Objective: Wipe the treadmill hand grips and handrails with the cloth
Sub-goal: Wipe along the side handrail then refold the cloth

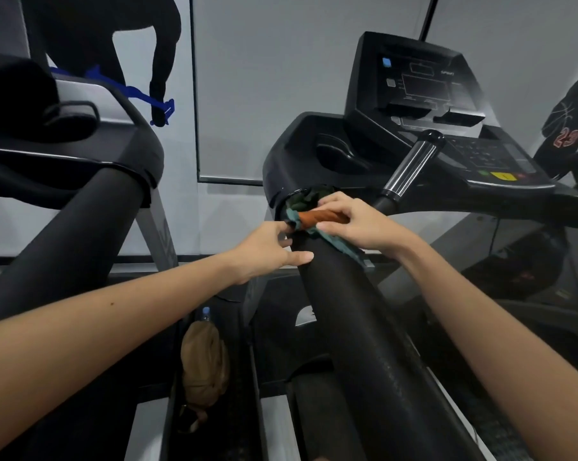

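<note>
Head view: right grip clamped on cloth atop black handrail, left grip (hold unclear) just beside, touching cloth's edge.

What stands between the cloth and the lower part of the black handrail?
Only the left hand itself: its thumb lies on the handrail just below the cloth, which it and the right hand hold at the rail's top. Further down, the rail is bare.

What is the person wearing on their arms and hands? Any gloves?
No gloves! The left hand and right hand are bare, with no rings or watch showing. The left forearm and right forearm are bare too; no sleeves show.
</note>
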Available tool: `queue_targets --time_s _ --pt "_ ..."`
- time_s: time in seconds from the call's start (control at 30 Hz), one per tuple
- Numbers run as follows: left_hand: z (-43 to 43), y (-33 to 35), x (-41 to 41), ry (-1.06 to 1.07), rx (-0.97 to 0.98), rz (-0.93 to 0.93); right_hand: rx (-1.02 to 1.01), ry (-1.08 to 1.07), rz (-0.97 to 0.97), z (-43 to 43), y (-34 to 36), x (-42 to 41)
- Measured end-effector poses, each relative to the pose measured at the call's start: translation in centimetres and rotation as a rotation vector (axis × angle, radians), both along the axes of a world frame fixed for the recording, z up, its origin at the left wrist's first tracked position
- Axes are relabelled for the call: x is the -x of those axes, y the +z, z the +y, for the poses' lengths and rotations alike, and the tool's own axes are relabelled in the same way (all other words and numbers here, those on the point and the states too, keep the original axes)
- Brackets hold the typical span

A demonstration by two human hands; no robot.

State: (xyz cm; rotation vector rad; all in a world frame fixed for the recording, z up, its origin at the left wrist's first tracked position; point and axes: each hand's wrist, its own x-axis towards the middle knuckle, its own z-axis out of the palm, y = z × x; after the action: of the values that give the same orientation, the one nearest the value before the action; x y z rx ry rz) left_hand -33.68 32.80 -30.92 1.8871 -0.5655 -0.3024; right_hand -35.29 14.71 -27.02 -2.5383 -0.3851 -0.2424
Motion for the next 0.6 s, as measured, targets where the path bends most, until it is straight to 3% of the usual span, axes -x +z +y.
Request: queue_targets --time_s 0.23,0.4,0.6 --pt "-0.3 0.9 -0.6 -0.021 -0.113 -0.070 -0.040 0.152 0.013 -1.5 -0.5 6.8" --pt "-0.2 0.5 -0.1 -0.004 -0.068 -0.036 -0.027 -0.018 -0.093 0.0 -0.3 1.6" --pt "-0.2 0.5 0.1 -0.002 -0.067 -0.020 -0.313 -0.233 -0.057 1.0 -1.2 -2.7"
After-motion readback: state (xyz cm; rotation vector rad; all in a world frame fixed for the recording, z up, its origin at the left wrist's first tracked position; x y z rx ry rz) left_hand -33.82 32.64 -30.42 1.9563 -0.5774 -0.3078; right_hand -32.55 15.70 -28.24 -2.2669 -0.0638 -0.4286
